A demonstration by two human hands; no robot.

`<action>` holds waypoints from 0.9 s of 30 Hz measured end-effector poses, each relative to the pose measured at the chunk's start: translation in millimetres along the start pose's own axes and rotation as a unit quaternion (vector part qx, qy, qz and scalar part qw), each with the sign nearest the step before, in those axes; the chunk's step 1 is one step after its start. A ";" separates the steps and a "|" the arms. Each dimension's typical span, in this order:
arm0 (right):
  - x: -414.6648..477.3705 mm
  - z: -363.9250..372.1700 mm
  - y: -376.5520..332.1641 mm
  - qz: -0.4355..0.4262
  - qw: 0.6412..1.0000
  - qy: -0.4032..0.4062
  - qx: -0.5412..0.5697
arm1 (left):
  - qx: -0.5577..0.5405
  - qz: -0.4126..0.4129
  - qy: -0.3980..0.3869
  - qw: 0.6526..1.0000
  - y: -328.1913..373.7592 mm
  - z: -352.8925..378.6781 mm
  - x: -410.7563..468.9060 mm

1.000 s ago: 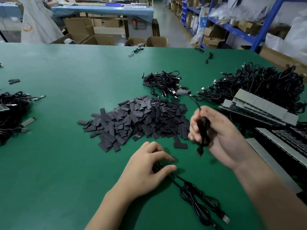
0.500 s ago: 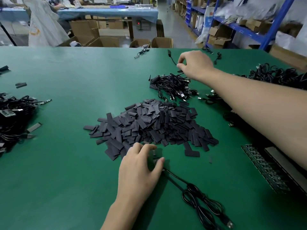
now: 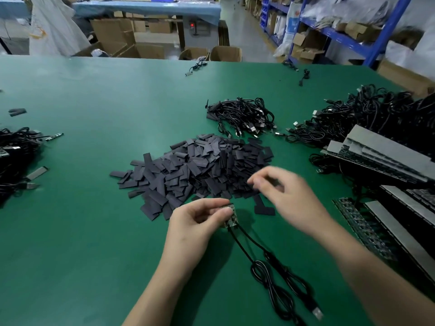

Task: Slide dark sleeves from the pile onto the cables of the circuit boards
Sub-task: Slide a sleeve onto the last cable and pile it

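A small circuit board [image 3: 230,217] is pinched between the thumb and curled fingertips of the left hand [image 3: 196,223], just above the green table [image 3: 94,231]; the fingers are closed firmly on its upper edge. Two black cables [image 3: 263,260] are seen running from the board's lower end toward 5 o'clock, where they lie coiled on the table and end in a plug [image 3: 317,312]. The right hand [image 3: 286,196] is found at 2 o'clock from the left hand, blurred, at the near right edge of the pile of dark sleeves [image 3: 200,170]. Its fingers are bent and drawn close together, with a dark shape visible between thumb and fingertips; whether a sleeve is actually gripped cannot be told because of the blur. One loose sleeve [image 3: 264,210] is noted flat on the table between the two hands. A bundle of cables [image 3: 244,118] lies at 12 o'clock beyond the pile. A larger heap of cables [image 3: 367,114] and stacked trays [image 3: 381,156] are recorded at 2 to 3 o'clock, and another heap of cabled boards [image 3: 16,158] at 9 o'clock.
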State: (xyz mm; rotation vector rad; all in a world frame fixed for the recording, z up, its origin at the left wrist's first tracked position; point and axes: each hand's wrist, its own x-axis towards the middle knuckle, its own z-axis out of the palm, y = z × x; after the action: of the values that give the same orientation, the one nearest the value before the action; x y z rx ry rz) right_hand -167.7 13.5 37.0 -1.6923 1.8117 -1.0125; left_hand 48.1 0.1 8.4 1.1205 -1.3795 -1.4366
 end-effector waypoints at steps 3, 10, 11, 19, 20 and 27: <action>-32.4 13.9 -2.0 0.026 0.994 -0.056 0.092 | -0.045 0.000 -0.030 0.999 4.3 3.9 -3.2; -55.1 29.6 -5.4 0.026 0.979 -0.084 0.183 | -0.045 -0.007 -0.085 0.995 0.7 6.5 -6.7; -57.5 29.9 -4.2 0.025 0.978 -0.090 0.186 | -0.033 -0.008 -0.097 0.995 0.1 6.1 -6.8; -65.3 38.3 -4.5 0.042 0.946 -0.096 0.308 | -0.051 -0.057 -0.120 0.990 -0.6 4.6 -6.1; -65.2 38.3 -5.8 0.043 0.938 -0.098 0.330 | -0.070 -0.064 -0.128 0.987 -0.7 4.8 -5.9; -62.4 31.9 -5.4 0.071 0.918 -0.089 0.379 | -0.141 -0.070 -0.147 0.976 -1.7 12.3 -7.6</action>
State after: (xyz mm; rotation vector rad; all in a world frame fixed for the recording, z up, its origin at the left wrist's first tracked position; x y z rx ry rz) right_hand -131.6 68.3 11.9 -1.1077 1.1664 -1.2346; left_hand 38.2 10.7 7.1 0.8590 -1.2590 -1.8948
